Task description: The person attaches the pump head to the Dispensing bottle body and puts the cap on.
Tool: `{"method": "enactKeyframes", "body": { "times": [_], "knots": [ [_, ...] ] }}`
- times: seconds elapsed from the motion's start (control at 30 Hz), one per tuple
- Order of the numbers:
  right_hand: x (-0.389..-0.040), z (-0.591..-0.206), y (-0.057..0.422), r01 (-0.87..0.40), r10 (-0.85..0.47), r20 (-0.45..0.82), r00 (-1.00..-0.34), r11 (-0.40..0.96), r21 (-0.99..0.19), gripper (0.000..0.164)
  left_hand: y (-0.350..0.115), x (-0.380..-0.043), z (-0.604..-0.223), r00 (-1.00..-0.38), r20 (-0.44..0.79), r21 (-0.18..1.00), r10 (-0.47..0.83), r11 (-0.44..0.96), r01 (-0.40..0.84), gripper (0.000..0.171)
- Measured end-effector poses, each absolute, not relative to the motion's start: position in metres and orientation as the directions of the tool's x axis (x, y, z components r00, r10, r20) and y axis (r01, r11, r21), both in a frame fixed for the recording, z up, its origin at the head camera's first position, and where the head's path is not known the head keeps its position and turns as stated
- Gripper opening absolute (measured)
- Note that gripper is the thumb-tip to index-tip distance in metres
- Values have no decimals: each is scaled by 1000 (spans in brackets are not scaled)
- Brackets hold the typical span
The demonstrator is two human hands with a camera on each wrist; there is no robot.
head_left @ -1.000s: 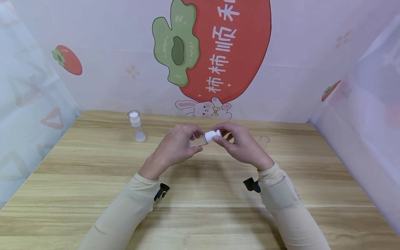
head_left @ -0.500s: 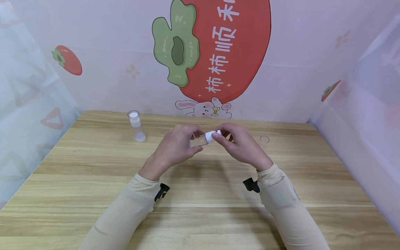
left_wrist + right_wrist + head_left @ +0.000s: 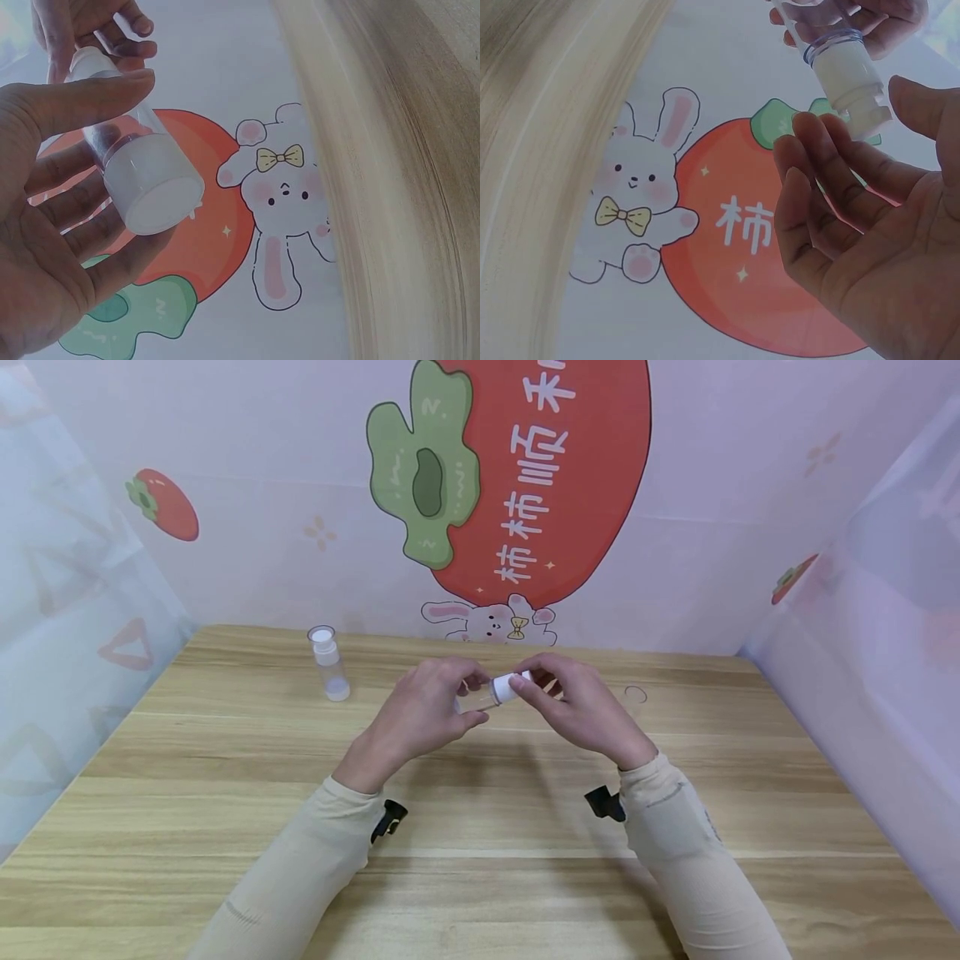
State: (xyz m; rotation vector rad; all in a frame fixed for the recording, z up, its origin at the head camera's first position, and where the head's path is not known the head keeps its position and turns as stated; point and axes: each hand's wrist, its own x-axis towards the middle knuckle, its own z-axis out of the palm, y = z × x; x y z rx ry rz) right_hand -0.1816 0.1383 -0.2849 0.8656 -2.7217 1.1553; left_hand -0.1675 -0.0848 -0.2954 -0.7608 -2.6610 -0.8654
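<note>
A small pump bottle [image 3: 480, 698] with a clear body and white collar is held tilted above the table, its pump end toward the right. My left hand [image 3: 423, 706] grips the clear body, thumb on one side and fingers on the other; its white base [image 3: 157, 191] shows in the left wrist view. At the pump end, my right hand [image 3: 581, 706] pinches the white pump head [image 3: 866, 112] between thumb and fingertips. In the right wrist view the thumb lies close beside the head, with the fingertips at its other side.
A second pump bottle [image 3: 330, 668], clear with a white top, stands at the table's back left. Right of my right hand, the thin round rim of a clear cap [image 3: 636, 694] shows on the wooden table [image 3: 480, 860]. Printed cloth walls [image 3: 262, 560] border the table.
My right thumb and fingers have shifted slightly on the white pump end, the thumb a little higher. My left hand and the bottle body have hardly moved.
</note>
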Motion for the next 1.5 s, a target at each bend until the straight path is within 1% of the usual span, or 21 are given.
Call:
{"method": "enactKeyframes", "body": {
  "times": [0.13, 0.43, 0.7, 0.87, 1.07, 1.27, 1.5],
  "knots": [
    [-183, -286, 140, -528, -486, 271, -831, 537, -658, 23, -85, -168, -295, -838, 368, 487, 402, 685, 542, 38],
    [-181, -283, 143, -548, -522, 278, -806, 483, -683, 33, -87, -170, -296, -855, 313, 580, 414, 629, 517, 38],
    [-181, -284, 145, -604, -561, 322, -762, 440, -664, 39, -88, -171, -296, -862, 272, 651, 428, 578, 492, 36],
    [-181, -284, 145, -634, -576, 354, -737, 409, -656, 42, -89, -173, -297, -863, 255, 668, 436, 565, 483, 36],
    [-180, -284, 143, -653, -578, 373, -726, 409, -637, 40, -90, -173, -297, -865, 235, 677, 443, 564, 473, 37],
    [-180, -285, 142, -642, -567, 365, -738, 425, -638, 36, -90, -172, -297, -870, 220, 685, 442, 565, 460, 37],
    [-179, -285, 142, -632, -564, 354, -746, 432, -643, 32, -89, -172, -297, -871, 232, 677, 433, 571, 464, 37]
  ]
}}
